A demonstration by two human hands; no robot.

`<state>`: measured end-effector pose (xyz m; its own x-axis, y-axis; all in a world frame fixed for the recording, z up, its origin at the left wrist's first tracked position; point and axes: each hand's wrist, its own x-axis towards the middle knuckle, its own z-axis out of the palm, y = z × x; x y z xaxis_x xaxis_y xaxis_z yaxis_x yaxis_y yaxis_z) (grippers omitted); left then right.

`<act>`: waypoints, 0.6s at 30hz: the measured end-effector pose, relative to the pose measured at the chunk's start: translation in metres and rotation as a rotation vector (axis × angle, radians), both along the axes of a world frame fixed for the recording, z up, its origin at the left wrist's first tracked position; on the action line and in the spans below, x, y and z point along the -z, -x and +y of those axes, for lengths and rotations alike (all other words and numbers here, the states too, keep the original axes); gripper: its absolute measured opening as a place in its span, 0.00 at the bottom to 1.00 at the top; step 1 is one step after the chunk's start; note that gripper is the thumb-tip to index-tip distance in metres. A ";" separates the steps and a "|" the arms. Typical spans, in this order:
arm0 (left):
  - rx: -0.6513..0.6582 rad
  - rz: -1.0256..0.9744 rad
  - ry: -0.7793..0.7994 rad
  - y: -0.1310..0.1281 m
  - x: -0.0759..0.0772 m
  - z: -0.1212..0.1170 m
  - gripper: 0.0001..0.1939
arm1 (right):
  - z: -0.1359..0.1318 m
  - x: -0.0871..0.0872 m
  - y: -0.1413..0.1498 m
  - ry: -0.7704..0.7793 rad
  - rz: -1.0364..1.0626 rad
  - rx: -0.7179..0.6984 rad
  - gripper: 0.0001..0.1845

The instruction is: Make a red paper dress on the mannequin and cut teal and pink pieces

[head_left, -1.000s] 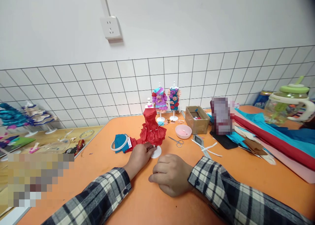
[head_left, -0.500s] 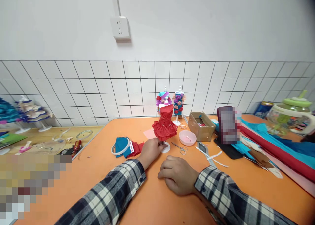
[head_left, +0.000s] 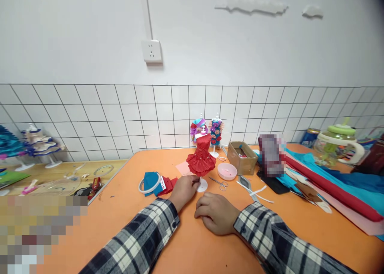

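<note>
A small white mannequin stand wears a red paper dress (head_left: 201, 160) on the orange table (head_left: 144, 226). My left hand (head_left: 184, 190) pinches the stand's thin post just above its round white base (head_left: 203, 185). My right hand (head_left: 214, 213) rests on the table in front of the base, fingers curled into a loose fist with nothing showing in it. Both arms wear plaid sleeves.
Behind the red dress stand two more dressed mannequins (head_left: 216, 132). Small scissors (head_left: 218, 183), a pink bowl (head_left: 227, 171), a cardboard box (head_left: 241, 157) and white strips lie to the right. Blue and red fabric with a ring (head_left: 153, 183) lies left. Coloured sheets (head_left: 330, 182) and a green-lidded jug (head_left: 337, 145) fill the right side.
The view has tilted up and shifted. The red dress on its stand has been slid away from me toward the other mannequins, my left hand still at its post. My right hand barely moved.
</note>
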<state>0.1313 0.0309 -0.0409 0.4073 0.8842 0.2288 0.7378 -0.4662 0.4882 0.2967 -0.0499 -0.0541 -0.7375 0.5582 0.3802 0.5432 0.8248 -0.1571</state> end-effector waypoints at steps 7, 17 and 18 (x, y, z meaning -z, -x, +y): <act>0.015 -0.017 0.011 0.002 0.003 -0.005 0.14 | -0.003 -0.005 -0.003 0.045 -0.017 0.017 0.15; -0.024 0.011 0.024 0.006 0.003 -0.006 0.13 | -0.006 -0.024 -0.045 -0.275 0.010 0.103 0.11; -0.026 0.014 0.025 0.006 0.003 -0.006 0.13 | -0.007 -0.027 -0.058 -0.345 0.074 0.144 0.11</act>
